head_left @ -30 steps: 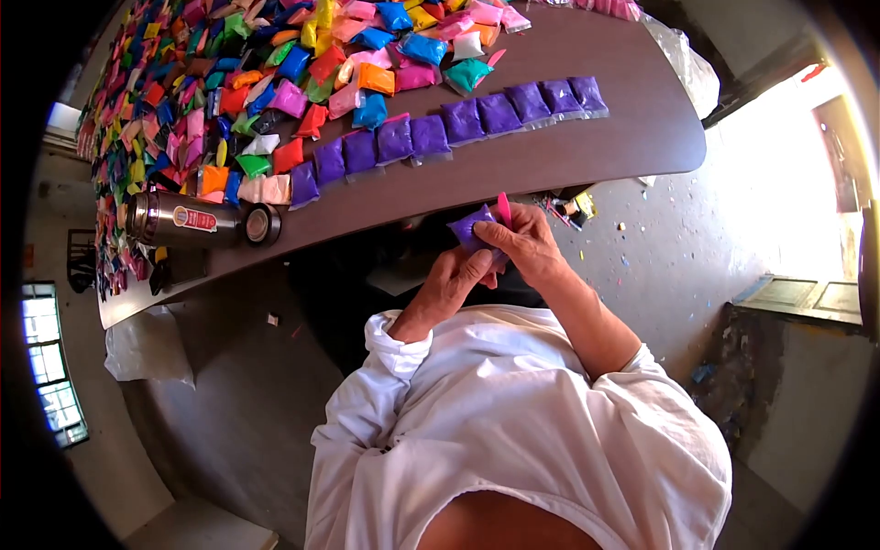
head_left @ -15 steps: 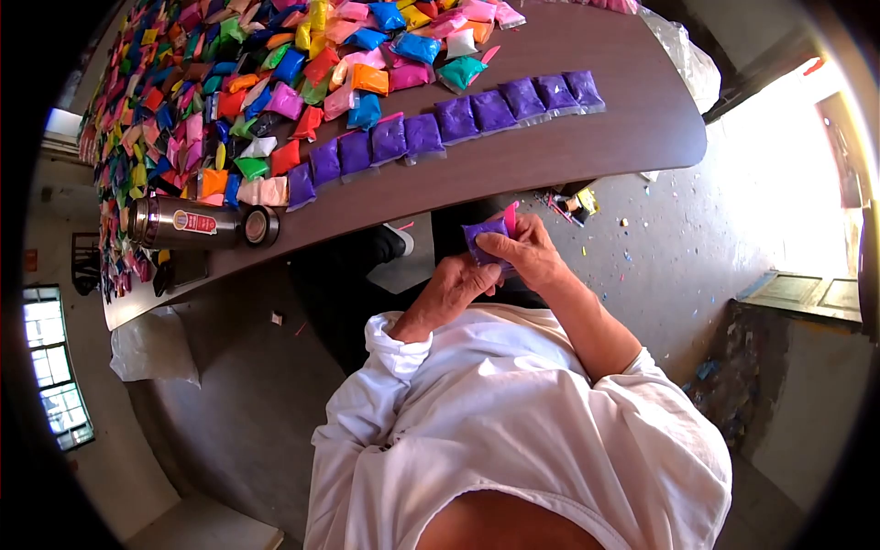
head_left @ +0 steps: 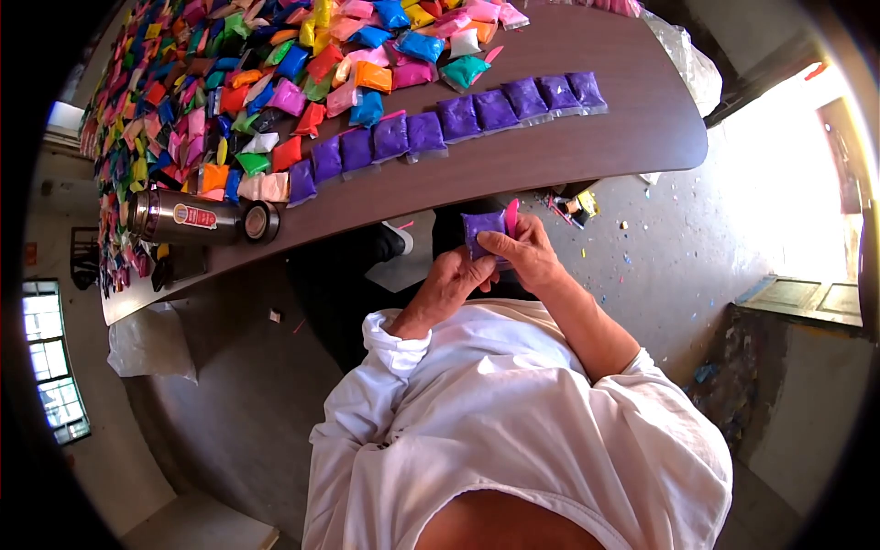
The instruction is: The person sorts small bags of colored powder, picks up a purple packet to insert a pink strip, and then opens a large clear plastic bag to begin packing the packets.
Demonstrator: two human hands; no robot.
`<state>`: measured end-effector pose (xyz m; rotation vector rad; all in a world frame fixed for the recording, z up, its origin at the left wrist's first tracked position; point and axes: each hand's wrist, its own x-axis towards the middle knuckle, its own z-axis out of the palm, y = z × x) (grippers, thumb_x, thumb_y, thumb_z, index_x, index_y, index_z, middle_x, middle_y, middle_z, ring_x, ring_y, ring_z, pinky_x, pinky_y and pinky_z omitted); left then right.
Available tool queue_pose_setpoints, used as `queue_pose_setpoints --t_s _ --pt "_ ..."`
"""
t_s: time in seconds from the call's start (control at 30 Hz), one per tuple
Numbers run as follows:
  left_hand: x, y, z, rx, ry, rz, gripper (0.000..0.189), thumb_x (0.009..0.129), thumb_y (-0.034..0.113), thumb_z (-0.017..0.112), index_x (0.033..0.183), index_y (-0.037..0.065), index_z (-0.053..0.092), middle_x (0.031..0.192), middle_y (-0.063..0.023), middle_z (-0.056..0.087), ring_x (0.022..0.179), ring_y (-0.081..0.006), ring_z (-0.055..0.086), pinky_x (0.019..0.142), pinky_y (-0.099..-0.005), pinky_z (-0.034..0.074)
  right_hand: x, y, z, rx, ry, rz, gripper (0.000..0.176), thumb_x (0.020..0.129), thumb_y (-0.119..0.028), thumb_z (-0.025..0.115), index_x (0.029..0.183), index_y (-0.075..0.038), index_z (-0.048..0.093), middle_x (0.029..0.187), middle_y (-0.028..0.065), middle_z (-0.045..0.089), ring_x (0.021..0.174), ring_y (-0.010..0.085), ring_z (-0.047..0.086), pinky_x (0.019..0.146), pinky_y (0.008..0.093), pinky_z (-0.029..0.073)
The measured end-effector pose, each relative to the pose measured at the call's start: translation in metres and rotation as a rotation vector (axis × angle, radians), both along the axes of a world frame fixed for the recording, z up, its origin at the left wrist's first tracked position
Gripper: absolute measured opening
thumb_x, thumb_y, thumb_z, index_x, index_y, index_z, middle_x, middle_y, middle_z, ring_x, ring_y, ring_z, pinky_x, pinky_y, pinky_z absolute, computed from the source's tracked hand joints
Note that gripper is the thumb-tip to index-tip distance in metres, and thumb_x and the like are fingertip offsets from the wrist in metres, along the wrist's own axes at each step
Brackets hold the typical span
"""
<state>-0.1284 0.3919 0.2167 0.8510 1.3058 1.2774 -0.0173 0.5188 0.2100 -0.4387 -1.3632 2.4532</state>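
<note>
In front of my lap I hold a small clear packet of purple stuff [head_left: 480,226], perhaps modelling clay. My left hand [head_left: 456,280] is closed on its lower edge. My right hand [head_left: 533,257] pinches it from the other side, the thumb pressing on its face. A flat pink plastic piece [head_left: 511,214] sticks up beside the packet from my right fingers; its lower end is hidden. Beyond my hands, a row of several similar purple packets [head_left: 425,135] lies along the near part of the brown table [head_left: 632,119].
A large pile of packets in many colours [head_left: 284,96] covers the table's left side. A steel flask [head_left: 183,218] lies on its side by a round lid [head_left: 260,223] near the table edge. A plastic bag [head_left: 151,344] hangs below. Scraps [head_left: 576,206] litter the floor at right.
The purple packet has turned a little in my fingers, showing more of its face. My hands have shifted only slightly.
</note>
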Motion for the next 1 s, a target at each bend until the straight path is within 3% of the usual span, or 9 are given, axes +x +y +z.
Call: queue_pose_setpoints --t_s 0.2,0.4,0.63,1.0 --pt "0.002 -0.006 0.001 0.018 -0.027 0.097 0.041 0.093 0.042 0.051 0.094 0.001 0.058 0.081 -0.0040 0.060 0.072 -0.0106 0.055 0.068 -0.0246 0.045 0.001 -0.011 0.006 -0.175 -0.020 -0.066 0.022 0.090 -0.020 0.061 0.084 0.001 0.060 0.068 0.0078 0.062 0.052 0.0140 0.059 0.046 0.0265 0.050" --pt "0.004 -0.010 -0.006 -0.012 0.015 0.081 0.042 0.094 0.042 0.048 0.093 0.001 0.058 0.081 -0.0055 0.060 0.071 -0.0116 0.056 0.067 -0.0250 0.046 0.004 -0.009 0.005 -0.013 -0.012 -0.074 0.023 0.090 -0.021 0.060 0.084 0.000 0.059 0.068 0.0069 0.062 0.052 0.0133 0.059 0.047 0.0266 0.050" --pt "-0.005 -0.009 -0.012 0.041 -0.033 0.123 0.042 0.095 0.041 0.047 0.093 0.001 0.058 0.079 -0.0061 0.060 0.069 -0.0114 0.056 0.066 -0.0243 0.046 -0.005 -0.009 0.006 -0.101 -0.041 0.014 0.019 0.090 -0.018 0.060 0.083 0.000 0.059 0.066 0.0065 0.061 0.050 0.0134 0.058 0.044 0.0255 0.047" --pt "-0.006 -0.012 -0.014 0.045 -0.094 0.096 0.044 0.096 0.042 0.045 0.098 0.000 0.056 0.082 -0.0080 0.060 0.071 -0.0134 0.056 0.067 -0.0259 0.047 -0.010 -0.017 0.008 -0.037 -0.002 -0.060 0.021 0.091 -0.020 0.058 0.082 -0.001 0.058 0.063 0.0059 0.061 0.046 0.0127 0.057 0.040 0.0229 0.042"
